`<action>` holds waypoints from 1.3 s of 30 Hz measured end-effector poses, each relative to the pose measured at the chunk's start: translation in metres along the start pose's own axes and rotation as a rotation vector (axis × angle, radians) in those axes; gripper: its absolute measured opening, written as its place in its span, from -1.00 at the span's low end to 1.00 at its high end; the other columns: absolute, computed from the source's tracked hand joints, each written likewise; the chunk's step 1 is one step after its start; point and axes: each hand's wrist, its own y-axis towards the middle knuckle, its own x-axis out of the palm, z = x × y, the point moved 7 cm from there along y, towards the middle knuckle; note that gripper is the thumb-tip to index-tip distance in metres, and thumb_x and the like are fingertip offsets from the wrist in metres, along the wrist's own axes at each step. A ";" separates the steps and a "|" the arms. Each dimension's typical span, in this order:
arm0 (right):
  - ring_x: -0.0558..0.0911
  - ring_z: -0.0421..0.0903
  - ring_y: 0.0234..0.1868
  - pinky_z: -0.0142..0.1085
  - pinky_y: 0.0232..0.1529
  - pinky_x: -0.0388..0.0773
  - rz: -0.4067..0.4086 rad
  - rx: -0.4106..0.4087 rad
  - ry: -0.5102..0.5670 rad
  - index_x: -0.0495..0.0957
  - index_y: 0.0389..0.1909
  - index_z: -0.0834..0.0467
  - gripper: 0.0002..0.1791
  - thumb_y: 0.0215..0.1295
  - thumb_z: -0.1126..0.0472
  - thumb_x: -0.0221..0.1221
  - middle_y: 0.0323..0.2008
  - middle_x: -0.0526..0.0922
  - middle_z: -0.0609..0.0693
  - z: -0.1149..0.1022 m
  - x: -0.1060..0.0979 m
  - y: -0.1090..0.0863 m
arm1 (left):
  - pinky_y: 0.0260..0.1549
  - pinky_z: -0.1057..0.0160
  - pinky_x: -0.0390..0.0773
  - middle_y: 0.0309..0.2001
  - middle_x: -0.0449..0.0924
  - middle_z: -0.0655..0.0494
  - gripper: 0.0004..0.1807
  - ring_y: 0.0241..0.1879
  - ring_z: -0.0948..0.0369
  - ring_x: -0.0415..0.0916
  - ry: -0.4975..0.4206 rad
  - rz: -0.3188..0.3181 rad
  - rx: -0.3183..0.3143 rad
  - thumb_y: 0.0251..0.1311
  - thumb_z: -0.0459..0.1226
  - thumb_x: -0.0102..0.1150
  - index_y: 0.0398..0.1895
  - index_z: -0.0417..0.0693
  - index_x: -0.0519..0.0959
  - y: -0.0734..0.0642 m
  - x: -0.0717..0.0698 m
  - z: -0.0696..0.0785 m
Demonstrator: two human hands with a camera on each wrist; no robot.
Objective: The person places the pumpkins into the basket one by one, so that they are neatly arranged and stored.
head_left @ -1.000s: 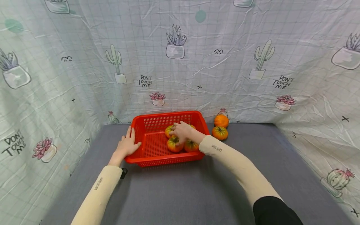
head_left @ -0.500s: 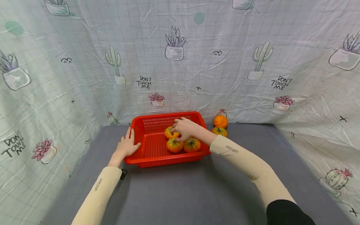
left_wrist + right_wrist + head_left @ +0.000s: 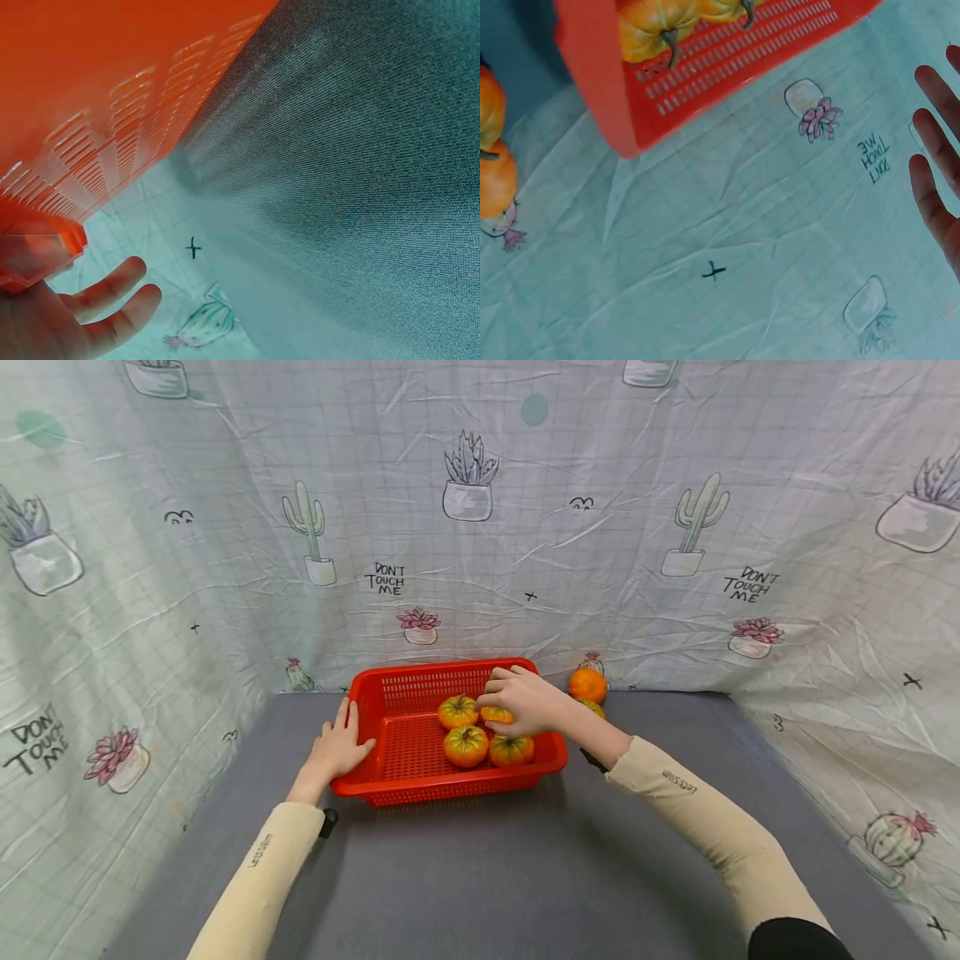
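Observation:
My left hand (image 3: 339, 752) rests on the left end of a red plastic basket (image 3: 442, 787), its thumb over the rim and its fingers stretched along the outside. In the left wrist view, two fingers (image 3: 112, 289) extend loosely below the basket's rim. Several small orange-green pumpkins (image 3: 466, 747) sit in the basket's right half. Over them hovers my right hand (image 3: 528, 702), partly covering the back right pumpkin (image 3: 497, 714) in the head view. The right wrist view shows its fingers (image 3: 930, 139) spread, with nothing between them.
Outside the basket at the back right are an orange pumpkin (image 3: 588, 685) and a greenish one (image 3: 592, 707), the latter mostly hidden by the right forearm. A patterned cloth (image 3: 600, 568) hangs close behind the basket. Grey fabric (image 3: 465, 877) covers the table.
My right hand has drawn up and to the right from among the pumpkins, uncovering the back left one. The left hand and the basket stay in place.

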 end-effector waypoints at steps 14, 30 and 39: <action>0.40 -0.12 -0.28 -0.26 -0.25 0.37 0.173 0.095 0.050 0.61 -0.28 0.04 -0.80 0.03 0.14 0.19 -0.39 0.60 -0.08 0.023 0.009 -0.058 | 0.09 -0.37 -0.02 0.38 -0.43 -0.27 -0.11 0.22 -0.45 -0.22 -0.002 -0.007 -0.011 0.18 -0.07 -0.09 0.36 -0.29 -0.34 -0.001 0.002 0.000; 0.41 -0.14 -0.33 -0.29 -0.34 0.41 0.314 0.253 0.125 0.62 -0.34 0.13 -0.85 0.02 0.24 0.21 -0.40 0.63 -0.05 0.055 0.034 -0.110 | 0.08 -0.37 0.02 0.39 -0.41 -0.26 -0.12 0.21 -0.44 -0.18 -0.002 0.011 -0.004 0.18 -0.07 -0.10 0.36 -0.30 -0.31 -0.001 0.000 0.001; 0.43 -0.07 -0.36 -0.23 -0.38 0.39 0.349 0.471 0.126 0.59 -0.27 0.19 -0.80 0.03 0.28 0.19 -0.32 0.65 0.06 0.080 0.055 -0.133 | 0.08 -0.37 0.02 0.39 -0.42 -0.26 -0.13 0.21 -0.46 -0.19 -0.012 0.011 0.012 0.19 -0.07 -0.11 0.36 -0.30 -0.31 -0.001 0.000 0.002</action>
